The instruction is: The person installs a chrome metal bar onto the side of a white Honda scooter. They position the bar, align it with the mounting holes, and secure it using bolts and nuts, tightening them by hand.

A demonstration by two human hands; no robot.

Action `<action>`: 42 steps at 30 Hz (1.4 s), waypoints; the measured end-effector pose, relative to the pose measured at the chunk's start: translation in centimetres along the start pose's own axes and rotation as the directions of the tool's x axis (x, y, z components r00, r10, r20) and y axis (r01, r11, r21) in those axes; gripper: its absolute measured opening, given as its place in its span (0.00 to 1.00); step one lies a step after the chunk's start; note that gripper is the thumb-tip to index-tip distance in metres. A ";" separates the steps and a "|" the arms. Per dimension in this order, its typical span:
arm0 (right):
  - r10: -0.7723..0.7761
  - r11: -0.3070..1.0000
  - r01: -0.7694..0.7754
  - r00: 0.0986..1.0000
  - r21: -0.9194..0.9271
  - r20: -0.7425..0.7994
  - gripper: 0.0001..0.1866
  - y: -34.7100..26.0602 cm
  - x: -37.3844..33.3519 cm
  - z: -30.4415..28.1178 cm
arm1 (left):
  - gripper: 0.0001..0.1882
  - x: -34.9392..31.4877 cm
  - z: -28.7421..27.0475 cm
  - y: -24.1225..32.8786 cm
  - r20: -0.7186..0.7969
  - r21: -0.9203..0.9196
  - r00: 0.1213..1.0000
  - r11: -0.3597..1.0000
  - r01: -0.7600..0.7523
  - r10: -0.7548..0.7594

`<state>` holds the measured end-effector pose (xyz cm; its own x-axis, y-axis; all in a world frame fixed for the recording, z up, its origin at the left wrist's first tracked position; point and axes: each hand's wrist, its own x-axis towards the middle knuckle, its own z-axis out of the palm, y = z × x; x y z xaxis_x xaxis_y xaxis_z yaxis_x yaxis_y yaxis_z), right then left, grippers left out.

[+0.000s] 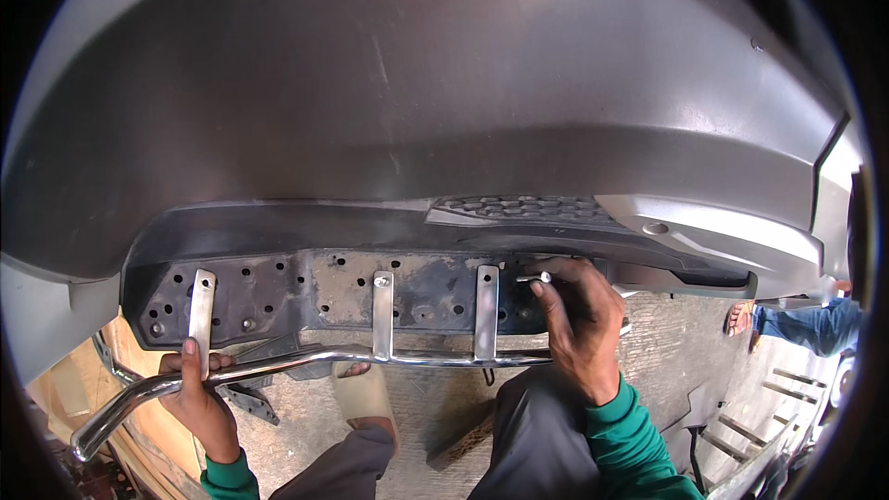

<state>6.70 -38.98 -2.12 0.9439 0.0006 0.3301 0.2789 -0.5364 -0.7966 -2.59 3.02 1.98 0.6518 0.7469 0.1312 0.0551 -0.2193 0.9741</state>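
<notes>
My left hand [198,400] grips a bent chrome bumper bar [306,355] near its left end, fingers behind the tube and thumb pressed on a flat metal bracket [201,313]. Two more upright brackets, a middle one [382,317] and a right one [486,315], rise from the bar against the perforated dark underside panel [347,285] of a grey car bumper [444,74]. A bolt head shows at the top of the middle bracket. Right of the brackets, my right hand [591,329] pinches a small silver bolt [534,277] in front of the panel. Its other fingertips are hidden.
Below the bar are my legs and a sandalled foot [366,398] on the concrete floor [685,343]. A wooden block [466,438] lies between my legs. Wooden boards [153,407] stand at the left. Another person's jeans leg [796,326] and foot show at the right, near metal rails [741,435].
</notes>
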 end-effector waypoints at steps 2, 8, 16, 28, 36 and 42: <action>0.030 0.999 -0.029 0.999 -0.030 0.020 0.10 0.0 -0.1 0.2 | 0.17 0.1 0.1 -0.2 -0.008 0.042 0.999 0.998 -0.048 0.048; 0.005 1.000 -0.003 0.997 -0.031 0.077 0.11 0.0 0.5 1.2 | 0.17 0.1 -0.3 -0.8 -0.018 0.033 0.997 0.997 -0.076 0.076; -0.138 0.984 0.154 0.978 -0.088 0.158 0.12 0.2 1.6 2.8 | 0.18 0.5 -0.9 -1.7 -0.029 0.068 0.990 0.988 -0.138 0.141; -0.340 0.869 0.406 0.905 -0.283 0.256 0.11 0.8 1.1 3.2 | 0.19 0.5 -0.9 -1.9 -0.015 0.072 0.991 0.988 -0.135 0.136; -0.327 0.882 0.386 0.914 -0.269 0.241 0.09 0.3 1.2 3.0 | 0.19 0.4 -0.5 -1.0 -0.001 0.118 0.993 0.986 -0.114 0.115; -0.289 0.892 0.361 0.918 -0.273 0.271 0.09 -0.3 1.3 2.6 | 0.16 0.4 -1.1 -0.2 0.153 0.011 0.988 1.000 -0.028 0.026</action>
<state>8.30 -36.56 -2.76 0.8341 0.3838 0.3962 0.5412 -0.7083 -0.4532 -3.16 4.00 2.00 0.7612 0.6360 0.1266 0.0453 -0.2469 0.9680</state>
